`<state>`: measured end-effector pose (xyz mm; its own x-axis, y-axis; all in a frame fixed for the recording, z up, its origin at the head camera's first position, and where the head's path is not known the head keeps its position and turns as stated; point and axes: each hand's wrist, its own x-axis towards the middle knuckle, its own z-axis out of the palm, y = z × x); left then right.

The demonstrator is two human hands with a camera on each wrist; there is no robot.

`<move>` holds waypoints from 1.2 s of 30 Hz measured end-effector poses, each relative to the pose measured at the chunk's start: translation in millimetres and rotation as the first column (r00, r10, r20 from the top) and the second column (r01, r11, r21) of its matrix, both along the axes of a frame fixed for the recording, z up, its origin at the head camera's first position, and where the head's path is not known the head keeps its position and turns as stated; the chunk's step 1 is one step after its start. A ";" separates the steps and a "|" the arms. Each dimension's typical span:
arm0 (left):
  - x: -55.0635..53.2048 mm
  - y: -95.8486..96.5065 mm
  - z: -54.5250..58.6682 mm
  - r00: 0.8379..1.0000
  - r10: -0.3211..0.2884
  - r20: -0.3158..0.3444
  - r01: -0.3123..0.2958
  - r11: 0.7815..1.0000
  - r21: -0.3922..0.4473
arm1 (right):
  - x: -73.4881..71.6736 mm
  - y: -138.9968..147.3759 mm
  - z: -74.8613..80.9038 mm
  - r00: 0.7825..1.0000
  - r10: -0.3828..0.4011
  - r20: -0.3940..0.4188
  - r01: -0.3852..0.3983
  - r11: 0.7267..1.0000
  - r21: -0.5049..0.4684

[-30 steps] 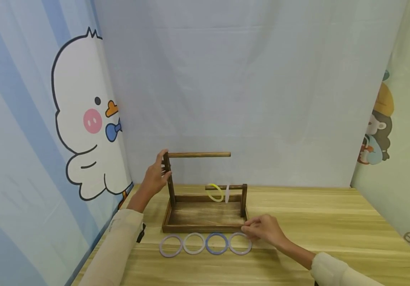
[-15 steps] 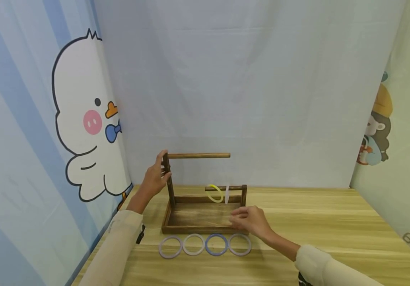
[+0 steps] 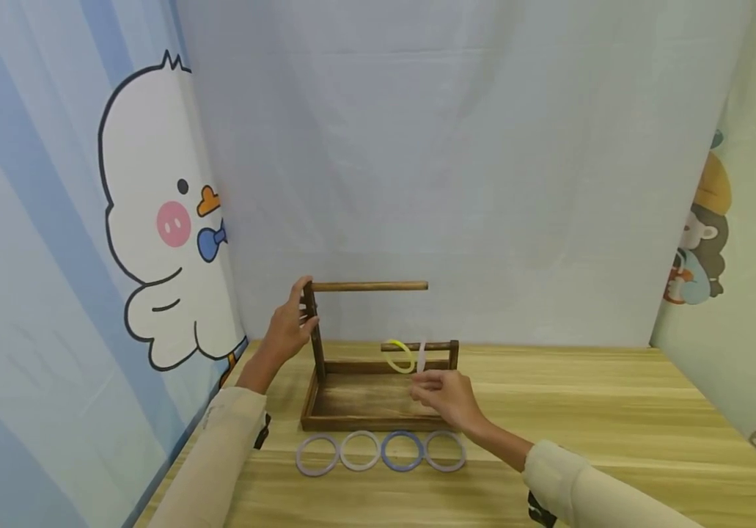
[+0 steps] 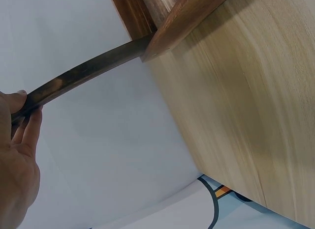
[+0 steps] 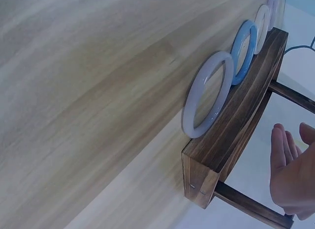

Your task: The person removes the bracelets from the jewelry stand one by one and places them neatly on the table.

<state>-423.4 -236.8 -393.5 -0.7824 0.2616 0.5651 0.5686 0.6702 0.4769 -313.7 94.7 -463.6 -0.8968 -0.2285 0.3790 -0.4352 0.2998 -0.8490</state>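
A dark wooden bangle stand (image 3: 378, 424) has a tray base, a high left bar and a low right bar. My left hand (image 3: 285, 334) grips the top of its left post (image 4: 83, 69), thumb on one side and fingers on the other. On the low bar hang a yellow bangle (image 3: 396, 342) and a whitish bangle (image 3: 421, 356), seen edge-on. My right hand (image 3: 446, 396) is over the tray, fingertips just below the whitish bangle. In the right wrist view, thumb and fingers (image 5: 278, 145) stand apart with nothing visible between them.
In front of the stand a row of bangles lies on the wooden table (image 3: 582, 411): lilac (image 3: 317, 474), white (image 3: 361, 469), blue (image 3: 402, 469) and pale lilac (image 3: 446, 469). A grey curtain (image 3: 483, 183) hangs behind; printed cloths flank both sides.
My right hand has moved from the tray's front right corner leftward and up, to below the hanging whitish bangle. The left hand keeps its grip on the post; the bangles stay put.
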 end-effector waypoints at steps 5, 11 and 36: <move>-1.0 -0.1 2.5 1.000 -0.015 -0.016 0.015 1.000 0.001 | 0.3 -1.6 1.3 1.000 -0.022 0.001 0.022 1.000 -0.018; -0.4 -1.4 5.8 1.000 -0.008 -0.023 0.008 1.000 0.002 | 4.2 -0.1 4.4 0.999 -0.052 0.009 0.052 0.998 -0.021; 0.6 -0.5 1.4 0.999 -0.017 -0.046 0.017 1.000 -0.004 | 4.8 2.4 -7.0 0.987 -0.163 0.008 0.164 0.984 -0.065</move>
